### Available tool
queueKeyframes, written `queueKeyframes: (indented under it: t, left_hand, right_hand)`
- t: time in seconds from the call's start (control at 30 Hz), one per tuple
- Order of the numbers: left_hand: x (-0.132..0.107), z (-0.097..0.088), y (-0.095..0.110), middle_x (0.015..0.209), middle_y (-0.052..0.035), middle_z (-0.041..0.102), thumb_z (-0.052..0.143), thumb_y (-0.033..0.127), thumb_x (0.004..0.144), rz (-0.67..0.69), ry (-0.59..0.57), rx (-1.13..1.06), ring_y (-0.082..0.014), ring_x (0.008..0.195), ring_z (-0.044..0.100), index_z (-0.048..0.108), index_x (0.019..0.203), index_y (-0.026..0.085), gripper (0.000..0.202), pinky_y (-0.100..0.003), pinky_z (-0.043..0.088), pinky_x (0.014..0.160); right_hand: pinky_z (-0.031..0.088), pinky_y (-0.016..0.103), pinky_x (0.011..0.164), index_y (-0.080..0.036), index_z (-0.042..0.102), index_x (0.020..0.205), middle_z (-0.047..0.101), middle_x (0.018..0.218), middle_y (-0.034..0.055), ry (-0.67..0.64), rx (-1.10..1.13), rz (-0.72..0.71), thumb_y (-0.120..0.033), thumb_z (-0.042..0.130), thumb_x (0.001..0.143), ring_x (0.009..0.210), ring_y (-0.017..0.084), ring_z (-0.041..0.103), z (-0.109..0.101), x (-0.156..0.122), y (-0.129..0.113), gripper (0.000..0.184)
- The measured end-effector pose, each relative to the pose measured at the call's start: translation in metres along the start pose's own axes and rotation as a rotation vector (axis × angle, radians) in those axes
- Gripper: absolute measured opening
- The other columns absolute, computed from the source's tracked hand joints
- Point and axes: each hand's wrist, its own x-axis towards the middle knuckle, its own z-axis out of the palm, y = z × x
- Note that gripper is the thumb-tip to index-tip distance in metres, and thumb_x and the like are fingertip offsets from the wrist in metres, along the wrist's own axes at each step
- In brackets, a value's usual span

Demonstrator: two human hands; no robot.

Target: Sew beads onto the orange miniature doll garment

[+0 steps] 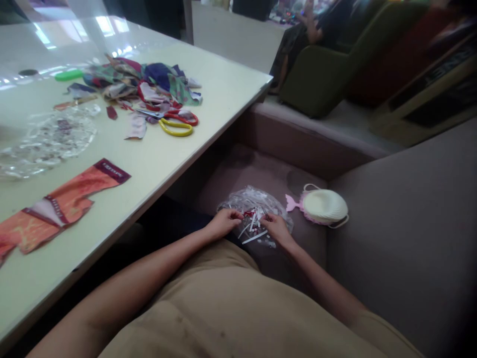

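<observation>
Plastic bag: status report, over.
Left hand, right hand both on plastic bag, fingers curled, grip unclear. Bag of white strips lies on sofa seat. Shell purse beside it, apart; nothing blocking.

Bench [223, 94]: smooth, glossy pale top.
Lap bag [269, 200]: clear, crinkled, shiny plastic.
Bench bag [44, 139]: clear crumpled plastic, shiny.
Scrap pile [149, 84]: printed cloth, matt.
Scissors [177, 124]: glossy plastic handles.
Sofa [410, 209]: matt cloth upholstery.
Orange piece [67, 199]: matt printed cloth.
</observation>
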Motion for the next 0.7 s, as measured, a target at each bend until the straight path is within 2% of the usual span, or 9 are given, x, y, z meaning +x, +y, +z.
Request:
queueKeyframes:
  t: [0.07, 0.13, 0.2, 0.27, 0.33, 0.4, 0.6, 0.7]
  left_hand:
    - [0.012, 0.012, -0.002, 0.061, 0.0018, 0.061, 0.061, 0.008, 0.071, -0.068, -0.009, -0.076, -0.0115, 0.058, 0.052, 0.069, 0.081, 0.011, 0.013, -0.024, 0.041, 0.062]
    - [0.021, 0.022, -0.002, 0.062, 0.0011, 0.061, 0.061, 0.009, 0.073, -0.126, -0.030, -0.163, -0.0105, 0.056, 0.052, 0.068, 0.083, 0.011, 0.012, -0.023, 0.042, 0.060]
    - [0.025, 0.029, 0.002, 0.069, -0.0016, 0.065, 0.061, 0.011, 0.076, -0.168, -0.057, -0.255, -0.0100, 0.057, 0.055, 0.068, 0.087, 0.011, 0.013, -0.023, 0.043, 0.058]
    - [0.027, 0.033, 0.006, 0.074, -0.0038, 0.067, 0.061, 0.013, 0.078, -0.190, -0.075, -0.342, -0.0096, 0.059, 0.058, 0.069, 0.089, 0.011, 0.013, -0.022, 0.044, 0.059]
    - [0.026, 0.034, 0.009, 0.074, -0.0038, 0.067, 0.062, 0.015, 0.079, -0.192, -0.073, -0.414, -0.0085, 0.061, 0.059, 0.069, 0.089, 0.012, 0.013, -0.021, 0.046, 0.062]
    - [0.025, 0.035, 0.009, 0.071, -0.0026, 0.065, 0.064, 0.015, 0.079, -0.188, -0.058, -0.467, -0.0075, 0.060, 0.058, 0.069, 0.089, 0.012, 0.011, -0.020, 0.047, 0.065]
    - [0.025, 0.037, 0.001, 0.067, -0.0006, 0.064, 0.072, 0.021, 0.077, -0.200, -0.040, -0.522, -0.0079, 0.060, 0.059, 0.067, 0.084, 0.012, 0.014, -0.021, 0.048, 0.066]
    - [0.027, 0.039, -0.003, 0.072, -0.0002, 0.064, 0.070, 0.021, 0.080, -0.215, -0.041, -0.499, -0.0086, 0.063, 0.060, 0.064, 0.085, 0.011, 0.013, -0.023, 0.050, 0.066]
  right_hand:
    - [0.054, 0.034, 0.075, -0.015, 0.058, 0.115, 0.061, 0.110, 0.0061, -0.014, 0.111, 0.025, -0.038, 0.056, 0.092, 0.090, 0.016, 0.061, 0.000, -0.007, -0.004, 0.032]
    - [0.051, 0.024, 0.058, -0.015, 0.058, 0.108, 0.062, 0.089, 0.0015, -0.037, 0.217, 0.043, -0.038, 0.055, 0.092, 0.067, 0.009, 0.057, 0.001, -0.015, -0.010, 0.028]
    - [0.036, 0.017, 0.040, -0.016, 0.056, 0.099, 0.050, 0.063, -0.0068, -0.065, 0.316, 0.049, -0.039, 0.059, 0.088, 0.044, 0.004, 0.041, 0.002, -0.021, -0.018, 0.026]
    - [0.021, 0.017, 0.033, -0.019, 0.053, 0.090, 0.034, 0.048, -0.0122, -0.096, 0.405, 0.044, -0.042, 0.066, 0.079, 0.035, 0.003, 0.026, 0.003, -0.026, -0.026, 0.029]
    - [0.015, 0.018, 0.032, -0.021, 0.051, 0.084, 0.029, 0.044, -0.0136, -0.126, 0.477, 0.035, -0.045, 0.069, 0.071, 0.033, 0.003, 0.022, 0.004, -0.030, -0.032, 0.033]
    - [0.014, 0.018, 0.032, -0.021, 0.050, 0.080, 0.029, 0.043, -0.0136, -0.148, 0.526, 0.025, -0.044, 0.071, 0.067, 0.033, 0.003, 0.021, 0.006, -0.032, -0.036, 0.034]
    - [0.012, 0.018, 0.032, -0.021, 0.051, 0.077, 0.033, 0.043, -0.0129, -0.171, 0.580, 0.013, -0.041, 0.072, 0.064, 0.033, 0.002, 0.022, 0.008, -0.036, -0.038, 0.032]
    - [0.011, 0.019, 0.033, -0.021, 0.052, 0.079, 0.033, 0.043, -0.0126, -0.151, 0.580, 0.016, -0.041, 0.073, 0.064, 0.033, 0.003, 0.022, 0.007, -0.036, -0.037, 0.033]
